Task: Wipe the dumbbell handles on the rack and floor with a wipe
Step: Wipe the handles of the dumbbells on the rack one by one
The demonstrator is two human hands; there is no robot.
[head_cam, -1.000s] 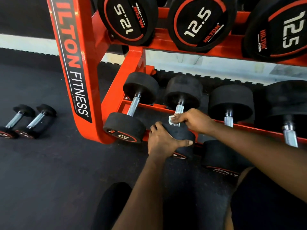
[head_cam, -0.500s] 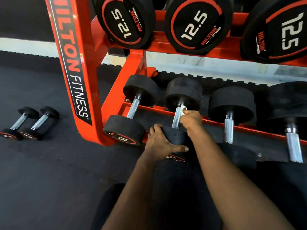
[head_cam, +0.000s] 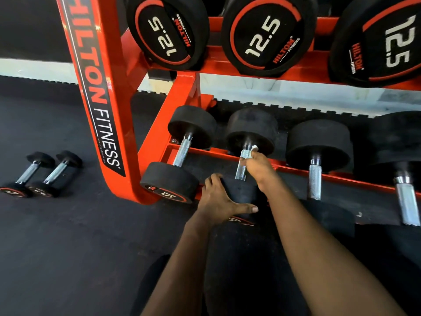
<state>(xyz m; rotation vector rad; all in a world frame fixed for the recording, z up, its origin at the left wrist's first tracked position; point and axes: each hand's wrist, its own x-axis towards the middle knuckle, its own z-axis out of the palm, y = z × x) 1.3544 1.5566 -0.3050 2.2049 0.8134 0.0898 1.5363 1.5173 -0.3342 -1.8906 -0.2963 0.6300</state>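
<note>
Your right hand (head_cam: 258, 166) pinches the wipe (head_cam: 253, 148) round the dumbbell handle (head_cam: 241, 172), second from the rack (head_cam: 100, 87) upright. Left hand (head_cam: 218, 201) grips its near head (head_cam: 242, 190).

The orange rack (head_cam: 125, 142) stands on the black rubber floor (head_cam: 57, 247); its upper tier carries three 12.5 dumbbells (head_cam: 262, 35); its lower tier holds four black dumbbells (head_cam: 182, 153) in a row, handles running front to back; left of the rack, two small dumbbells (head_cam: 55, 173) lie side by side on the floor.
</note>
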